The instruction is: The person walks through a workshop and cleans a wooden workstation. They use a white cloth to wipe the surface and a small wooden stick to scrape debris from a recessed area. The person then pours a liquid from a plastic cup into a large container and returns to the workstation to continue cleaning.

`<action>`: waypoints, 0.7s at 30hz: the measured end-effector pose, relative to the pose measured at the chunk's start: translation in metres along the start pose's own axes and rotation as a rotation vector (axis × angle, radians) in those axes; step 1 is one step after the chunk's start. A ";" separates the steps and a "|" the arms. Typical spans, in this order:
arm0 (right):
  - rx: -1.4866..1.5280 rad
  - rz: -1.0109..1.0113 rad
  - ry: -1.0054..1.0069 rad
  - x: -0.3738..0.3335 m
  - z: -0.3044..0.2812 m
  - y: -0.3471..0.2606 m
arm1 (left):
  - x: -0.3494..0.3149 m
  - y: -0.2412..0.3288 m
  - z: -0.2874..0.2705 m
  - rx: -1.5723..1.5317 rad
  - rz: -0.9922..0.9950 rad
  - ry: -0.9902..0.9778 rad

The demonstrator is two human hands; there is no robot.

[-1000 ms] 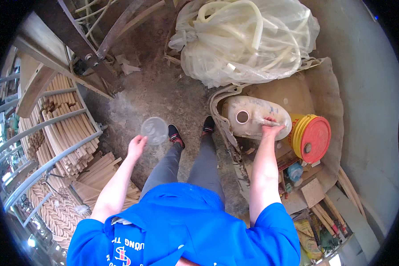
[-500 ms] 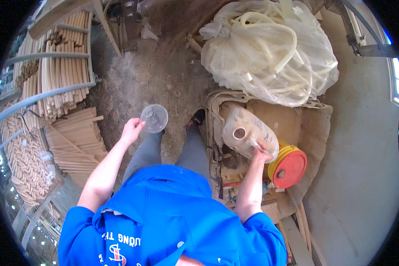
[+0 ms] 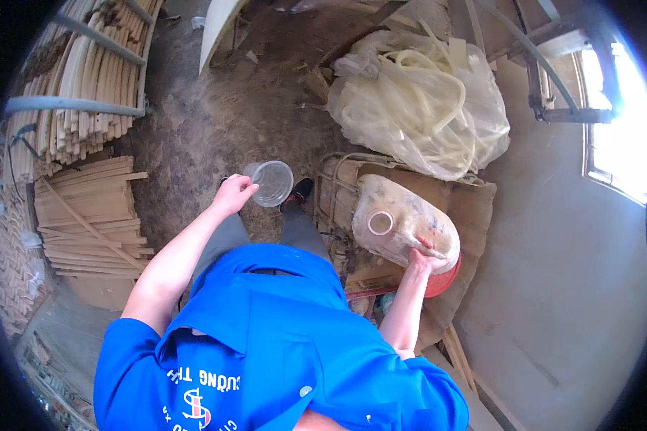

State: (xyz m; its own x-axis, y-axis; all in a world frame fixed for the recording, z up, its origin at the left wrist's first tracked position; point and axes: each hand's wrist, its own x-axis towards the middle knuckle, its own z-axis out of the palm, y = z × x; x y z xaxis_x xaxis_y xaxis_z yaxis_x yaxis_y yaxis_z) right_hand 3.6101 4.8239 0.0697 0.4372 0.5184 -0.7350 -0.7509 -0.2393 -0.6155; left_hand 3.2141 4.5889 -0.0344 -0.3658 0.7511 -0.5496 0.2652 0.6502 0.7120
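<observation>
A clear plastic cup (image 3: 274, 184) is pinched at its left rim between the fingers and thumb of my left hand (image 3: 238, 194). It hangs in front of my legs, its round mouth showing. On the right, my right hand (image 3: 425, 260) grips the moulded handle of a big whitish plastic jug (image 3: 399, 201), smudged with dark stains. The jug lies tilted, and its round uncapped opening (image 3: 380, 223) faces up towards me. What is inside the jug is too dim to make out. Below the right hand, a red bucket lid (image 3: 444, 281) is mostly hidden by the jug.
Bundles of wooden sticks (image 3: 97, 108) fill a metal rack on the left, with flat wooden strips (image 3: 90, 223) stacked nearer. A clear bag of pale tubing (image 3: 420, 104) sits far right. Worn cardboard (image 3: 471, 215) leans by the grey wall (image 3: 553, 287).
The cup in my left hand has moved right, and its mouth has turned. My right hand keeps hold of the jug, which now hides the yellow bucket. The whole view has shifted.
</observation>
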 end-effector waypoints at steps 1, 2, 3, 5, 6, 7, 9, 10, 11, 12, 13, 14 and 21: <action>0.030 -0.014 -0.039 -0.013 0.000 0.007 | -0.002 -0.007 -0.005 -0.046 0.022 0.001; 0.034 -0.037 -0.042 -0.026 0.002 0.014 | -0.005 -0.014 -0.010 -0.041 0.044 0.014; 0.042 -0.065 -0.048 -0.037 0.003 0.021 | -0.006 -0.023 -0.015 -0.039 0.072 0.025; 0.059 -0.119 -0.041 -0.058 0.005 0.035 | -0.007 -0.038 -0.021 -0.024 0.118 0.037; 0.043 -0.155 -0.053 -0.064 0.002 0.044 | -0.010 -0.040 -0.025 -0.082 0.095 -0.010; 0.027 -0.192 -0.063 -0.069 0.001 0.054 | -0.010 -0.040 -0.029 -0.087 0.130 -0.028; 0.022 -0.213 -0.084 -0.077 -0.002 0.072 | -0.010 -0.041 -0.035 -0.092 0.176 -0.070; -0.011 -0.255 -0.084 -0.079 0.000 0.075 | -0.010 -0.039 -0.035 -0.103 0.196 -0.104; -0.043 -0.299 -0.081 -0.079 0.003 0.079 | -0.007 -0.036 -0.035 -0.147 0.198 -0.113; -0.048 -0.329 -0.064 -0.078 -0.012 0.081 | -0.011 -0.032 -0.035 -0.116 0.191 -0.136; 0.003 -0.282 -0.104 -0.081 -0.003 0.088 | -0.005 -0.027 -0.032 -0.121 0.169 -0.145; -0.015 -0.294 -0.103 -0.083 0.003 0.095 | 0.001 -0.023 -0.029 -0.125 0.147 -0.158; -0.063 -0.387 -0.166 -0.110 0.010 0.135 | 0.023 0.009 0.010 -0.149 0.127 -0.195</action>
State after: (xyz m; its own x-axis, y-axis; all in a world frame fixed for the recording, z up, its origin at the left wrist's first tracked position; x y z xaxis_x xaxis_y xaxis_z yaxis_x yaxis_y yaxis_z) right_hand 3.4559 4.7432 0.0703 0.5916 0.7037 -0.3935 -0.5130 -0.0480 -0.8571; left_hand 3.2172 4.6137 -0.0450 -0.1557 0.8427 -0.5153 0.1581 0.5362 0.8291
